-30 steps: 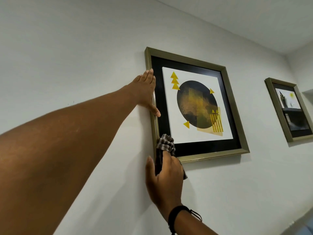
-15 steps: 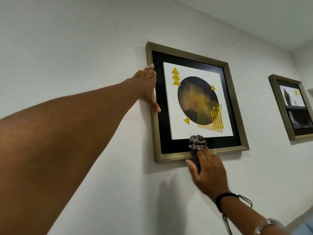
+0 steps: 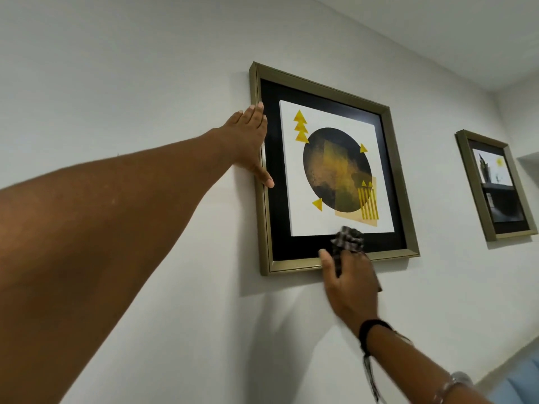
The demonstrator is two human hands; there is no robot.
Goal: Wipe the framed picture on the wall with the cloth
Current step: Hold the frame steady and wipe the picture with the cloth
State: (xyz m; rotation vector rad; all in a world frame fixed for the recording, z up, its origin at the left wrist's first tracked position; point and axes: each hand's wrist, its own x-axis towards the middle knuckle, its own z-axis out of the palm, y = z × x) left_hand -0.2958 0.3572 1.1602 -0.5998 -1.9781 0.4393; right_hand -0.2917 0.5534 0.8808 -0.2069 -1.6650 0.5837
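Bare white wall [image 3: 122, 68] fills the left half of the frame, crossed by the person's outstretched left arm. At centre left, the left hand [image 3: 249, 141] lies flat, fingers pressed together and thumb spread downward, against the left edge of the framed picture [image 3: 335, 91], gripping nothing. The picture hangs just right of centre, its gold frame enclosing a black mat and a white print with a dark circle and yellow triangles. Open wall lies below its bottom edge and to its right. At lower centre, the right hand [image 3: 351, 284] pinches the checked cloth [image 3: 347, 243], bunched against the black mat at the print's lower edge, overlapping the bottom rail. A second framed picture [image 3: 463, 182] hangs at right, well apart. Compared with half a second ago, the cloth sits slightly higher on the mat, at nearly the same spot along the bottom; the left hand's place on the frame is unchanged.
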